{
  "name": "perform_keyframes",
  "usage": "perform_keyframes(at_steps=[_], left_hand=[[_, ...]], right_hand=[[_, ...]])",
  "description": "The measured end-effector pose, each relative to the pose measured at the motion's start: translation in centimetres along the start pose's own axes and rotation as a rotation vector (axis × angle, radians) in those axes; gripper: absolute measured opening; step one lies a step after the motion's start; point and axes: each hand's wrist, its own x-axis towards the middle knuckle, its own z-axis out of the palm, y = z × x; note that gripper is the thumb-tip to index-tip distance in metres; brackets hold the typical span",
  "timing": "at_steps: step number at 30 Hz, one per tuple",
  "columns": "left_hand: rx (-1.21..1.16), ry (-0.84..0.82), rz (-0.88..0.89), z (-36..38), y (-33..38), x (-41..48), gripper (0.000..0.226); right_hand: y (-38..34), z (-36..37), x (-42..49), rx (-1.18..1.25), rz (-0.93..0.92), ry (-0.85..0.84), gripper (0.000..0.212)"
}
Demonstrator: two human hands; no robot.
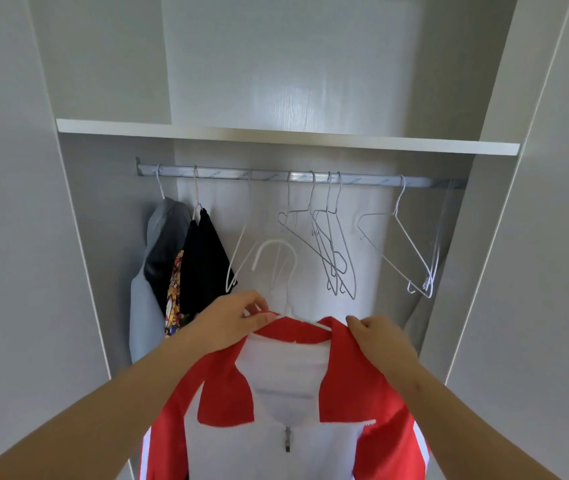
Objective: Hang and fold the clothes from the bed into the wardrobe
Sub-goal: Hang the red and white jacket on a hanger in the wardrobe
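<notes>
Red-and-white zip-front jacket (345,393) is held up in front of the open pale grey wardrobe (103,71). It is draped on a white plastic hanger (276,247), whose thick curved hook rises above the collar. The hook is seen below the silver metal rail (276,176) and is not hooked over it.

On the left side the jacket is pinched by the left hand (231,320), with thumb and fingers closed on the red collar edge together with the hanger's arm. On the right side it is gripped by the right hand (383,337), with the fingers curled over the red fabric. The collar is spread open, so that the white inner side and a small metal zip pull (287,439) are shown lower down.

At the left end of the rail a grey garment (144,306) and a black garment with a colourful cartoon print (203,265) are hung side by side, touching. Near the middle a cluster of bare thin wire hangers (331,251) is hung (their number cannot be told, since they overlap). Another bare wire hanger (397,251) is hung well apart from them, towards the right end. A white shelf board (276,136) is fixed just above the rail.
</notes>
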Motion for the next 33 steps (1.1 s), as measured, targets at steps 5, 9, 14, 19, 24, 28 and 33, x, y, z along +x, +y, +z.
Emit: perform_keyframes(at_steps=[5,9,14,19,24,28,33], left_hand=[[-0.04,0.165,-0.231,0.0,-2.5,-0.7,0.016],[-0.077,0.26,-0.392,0.3,-4.2,-1.3,0.013],[-0.14,0.279,-0.44,0.4,-4.9,-0.9,0.015],[-0.123,0.324,-0.413,-0.3,-6.0,0.1,0.019],[0.031,0.394,-0.406,-2.8,-8.5,1.9,0.028],[0.181,0.382,-0.404,-4.9,-10.4,4.2,0.034],[0.052,0.459,-0.384,-6.7,-11.7,7.3,0.035]], right_hand=[[1.7,0.6,0.3,0.146,0.162,-0.106,0.036],[1.1,0.8,-0.1,0.332,0.272,-0.207,0.028],[-0.9,1.5,-1.2,0.409,0.28,-0.322,0.019],[-4.1,3.6,-1.8,0.442,0.214,-0.423,0.028],[-8.9,5.5,-1.4,0.652,0.173,-0.502,0.03],[-13.1,6.2,-0.9,0.84,0.208,-0.578,0.029],[-17.3,8.2,0.9,0.899,0.226,-0.572,0.026]])
